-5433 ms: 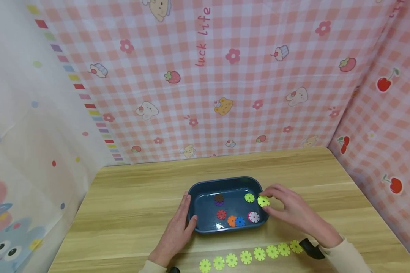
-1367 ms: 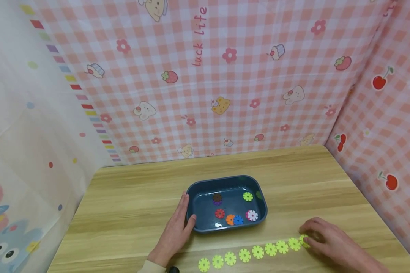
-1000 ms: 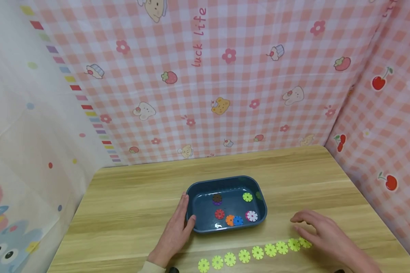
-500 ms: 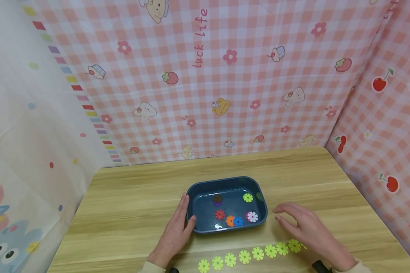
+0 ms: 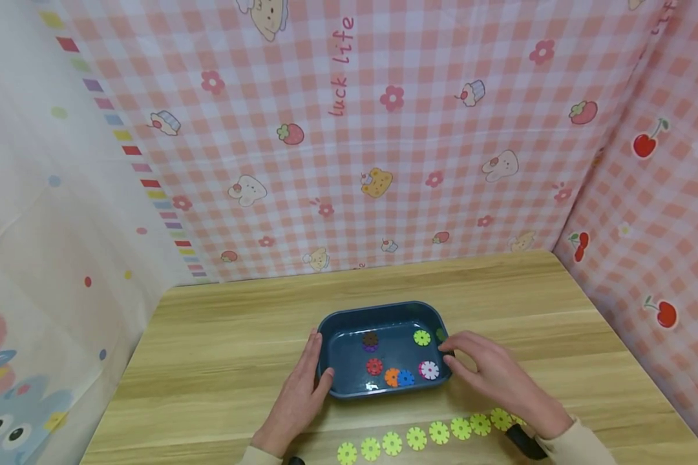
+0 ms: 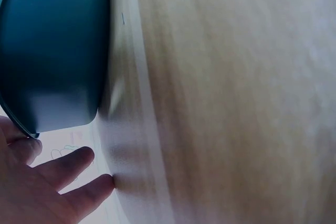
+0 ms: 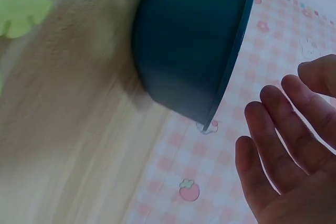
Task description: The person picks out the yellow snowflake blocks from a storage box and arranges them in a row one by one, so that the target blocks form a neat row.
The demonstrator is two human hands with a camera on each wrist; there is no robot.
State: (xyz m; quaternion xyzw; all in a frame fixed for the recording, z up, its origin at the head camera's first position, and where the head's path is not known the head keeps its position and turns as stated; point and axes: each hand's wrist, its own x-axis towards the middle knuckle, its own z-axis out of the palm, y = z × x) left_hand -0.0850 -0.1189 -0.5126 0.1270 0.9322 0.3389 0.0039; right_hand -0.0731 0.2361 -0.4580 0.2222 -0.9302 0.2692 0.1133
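A dark blue tray (image 5: 349,355) stands on the wooden table. My left hand (image 5: 293,397) rests against its left end, fingers straight along the outer wall and thumb at the front corner. At the right rim is my right hand (image 5: 491,371), its thumb and fingers apart with nothing between them; the right wrist view shows its fingers (image 7: 273,140) extended beside the tray wall. Inside lie notched snowflake discs: a yellow-green disc (image 5: 422,338), a white disc (image 5: 429,370) over a pink one, a red disc (image 5: 375,367), orange and blue discs, and a brown disc (image 5: 370,338) over a purple one.
Several yellow-green snowflake discs (image 5: 416,438) form a row in front of the tray, the rightmost partly hidden by the right wrist's black strap (image 5: 526,442). A pink checked cloth (image 5: 349,194) hangs behind the table (image 5: 238,323), with more patterned cloth at both sides.
Earlier my right hand held a yellow-green disc at the tray's right rim, then set it at the row's right end. It has let go and moved back left to the rim. My left hand stays.
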